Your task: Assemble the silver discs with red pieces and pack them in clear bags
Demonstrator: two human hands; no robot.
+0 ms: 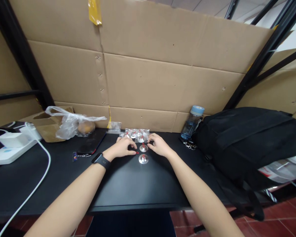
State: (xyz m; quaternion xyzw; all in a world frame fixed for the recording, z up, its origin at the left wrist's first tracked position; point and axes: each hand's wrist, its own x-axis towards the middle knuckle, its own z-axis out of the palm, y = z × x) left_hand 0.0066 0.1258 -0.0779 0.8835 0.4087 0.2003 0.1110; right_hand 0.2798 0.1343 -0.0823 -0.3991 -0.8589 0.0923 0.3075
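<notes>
Two small shiny metal discs with red loops, which look like finger cymbals, lie on the black desk in front of me. The nearer cymbal (143,159) rests flat, and the farther cymbal (143,148) sits between my hands. My left hand (123,147), with a dark watch on the wrist, is left of them, thumb and fingers apart. A bit of red cord (137,152) shows by its thumb tip. To the right, my right hand (160,145) has its fingers bent but apart, close to the farther cymbal. Behind both hands are several clear packets (134,133) holding similar discs, partly hidden.
On the left stand a power strip (12,153), a paper bag (48,126), a knotted plastic bag (71,123) and a black pouch (91,143). A water bottle (192,121) and black backpack (246,144) are at right. Cardboard (148,82) walls the back.
</notes>
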